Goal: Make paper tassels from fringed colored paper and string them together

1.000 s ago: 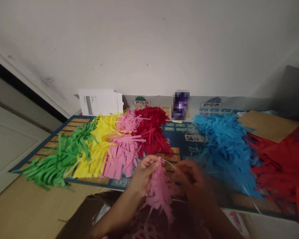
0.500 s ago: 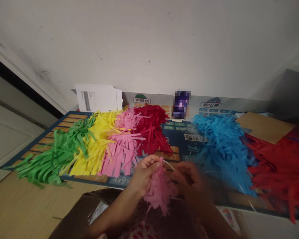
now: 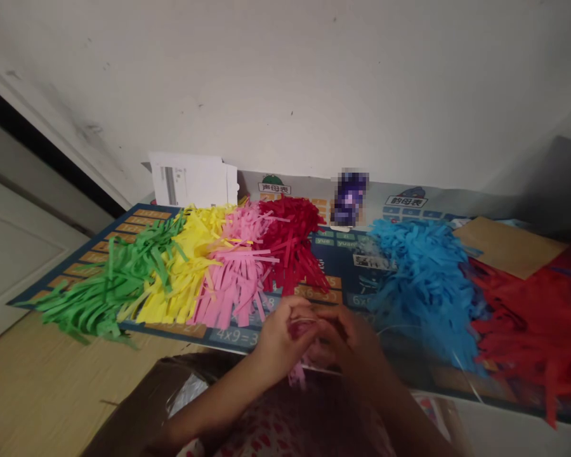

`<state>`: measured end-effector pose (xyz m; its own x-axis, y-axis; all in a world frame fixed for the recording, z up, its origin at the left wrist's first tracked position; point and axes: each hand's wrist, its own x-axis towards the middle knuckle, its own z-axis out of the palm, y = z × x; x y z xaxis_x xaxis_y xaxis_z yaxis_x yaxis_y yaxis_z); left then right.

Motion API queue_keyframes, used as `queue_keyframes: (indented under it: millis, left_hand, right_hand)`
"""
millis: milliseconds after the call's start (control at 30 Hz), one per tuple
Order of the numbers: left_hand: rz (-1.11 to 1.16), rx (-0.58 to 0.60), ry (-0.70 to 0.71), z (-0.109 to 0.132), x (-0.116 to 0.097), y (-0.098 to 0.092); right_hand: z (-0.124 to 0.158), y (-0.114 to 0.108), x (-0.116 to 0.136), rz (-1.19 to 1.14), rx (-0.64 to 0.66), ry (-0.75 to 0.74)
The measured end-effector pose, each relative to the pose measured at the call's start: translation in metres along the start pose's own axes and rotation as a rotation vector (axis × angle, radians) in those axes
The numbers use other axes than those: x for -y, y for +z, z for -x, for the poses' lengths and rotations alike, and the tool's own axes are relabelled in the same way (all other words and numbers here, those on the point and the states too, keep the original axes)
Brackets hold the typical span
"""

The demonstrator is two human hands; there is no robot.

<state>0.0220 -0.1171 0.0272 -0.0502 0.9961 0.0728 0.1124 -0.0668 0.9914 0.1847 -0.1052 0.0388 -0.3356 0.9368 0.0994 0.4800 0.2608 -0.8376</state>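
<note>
The head-worn camera looked forward and down from just behind the hands (image 3: 285,333), across a table (image 3: 42,374) toward a wall (image 3: 285,82).

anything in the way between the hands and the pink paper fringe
Nothing visible stands in the way. The left hand and right hand are closed together around the pink paper fringe, which shows only in bits between and below them.

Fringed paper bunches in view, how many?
7. Green, yellow, pink, dark red on the printed mat, left to right, then blue, then bright red at right; a seventh, pink, is between the left hand and right hand. More may be hidden.
</note>
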Motion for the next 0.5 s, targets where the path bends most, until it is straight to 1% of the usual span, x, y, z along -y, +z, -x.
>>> queue_keyframes:
  millis: [67,133,167,200,267,333,367,467,500]
  left_hand:
    - [-0.133,-0.009,0.042,0.004,0.003,0.000]
    - [-0.156,0.002,0.036,0.007,0.006,0.001]
    - [-0.136,0.007,0.017,0.008,0.007,0.002]
    - [-0.097,0.014,-0.005,0.009,0.007,0.003]
    - [0.001,0.032,-0.039,0.010,0.006,0.007]
    - [0.086,0.055,-0.041,0.011,0.003,0.012]
    - [0.111,0.065,-0.035,0.011,0.002,0.015]
    - [0.092,0.086,-0.016,0.011,0.000,0.023]
    - [0.060,0.097,-0.002,0.012,0.000,0.024]
  right_hand:
    - [0.001,0.001,-0.001,0.197,-0.027,-0.050]
    - [0.003,0.002,-0.003,0.334,-0.052,-0.067]
    - [0.004,0.001,-0.003,0.342,-0.063,-0.065]
    - [0.005,0.001,-0.003,0.300,-0.073,-0.054]
    - [0.007,-0.002,-0.003,0.117,-0.075,-0.021]
    - [0.007,-0.005,-0.002,-0.061,-0.068,-0.005]
    - [0.008,-0.007,-0.002,-0.113,-0.074,-0.022]
    - [0.014,-0.020,-0.004,-0.196,-0.169,-0.110]
    - [0.018,-0.027,-0.007,-0.231,-0.224,-0.097]
